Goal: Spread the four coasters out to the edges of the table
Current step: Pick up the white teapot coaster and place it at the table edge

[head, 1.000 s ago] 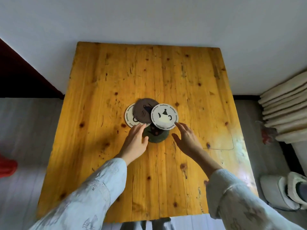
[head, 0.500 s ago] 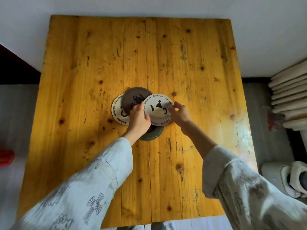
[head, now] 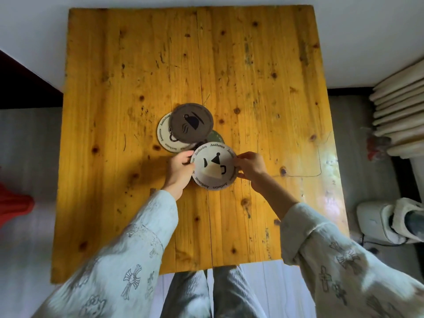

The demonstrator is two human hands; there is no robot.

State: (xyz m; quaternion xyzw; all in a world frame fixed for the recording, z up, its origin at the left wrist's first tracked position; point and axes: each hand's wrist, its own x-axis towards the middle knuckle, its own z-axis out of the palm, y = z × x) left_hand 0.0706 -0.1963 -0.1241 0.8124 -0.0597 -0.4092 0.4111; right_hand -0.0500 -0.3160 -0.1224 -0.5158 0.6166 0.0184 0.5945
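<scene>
While we look down from the head camera, we see the wooden counter (head: 252, 65) with four round coasters grouped near its centre, none at an edge. We hold the white teapot coaster (head: 213, 166) between both hands: the left hand (head: 180, 169) is closed on its left rim with the fingers curled and the thumb on top, and the right hand (head: 251, 167) pinches its right rim between thumb and fingertips. This coaster sits nearest to us in the group and carries black lettering around its border; we cannot tell whether it is lifted clear of the counter or resting on it. Just beyond it, the brown coaster (head: 191, 122) with a dark cup figure lies flat and overlaps the second white coaster (head: 164, 134), whose left portion shows beneath it. The green coaster (head: 216, 136) is mostly covered, and only a small arc of it shows between the brown coaster and the held one. Both forearms wear pale sleeves (head: 128, 260) printed with cross motifs and reach in from the near edge of the counter. Right of the counter, on the floor, we see a stack of pale slats (head: 401, 106) and a white appliance (head: 376, 221); a red object (head: 13, 207) shows at the left margin.
</scene>
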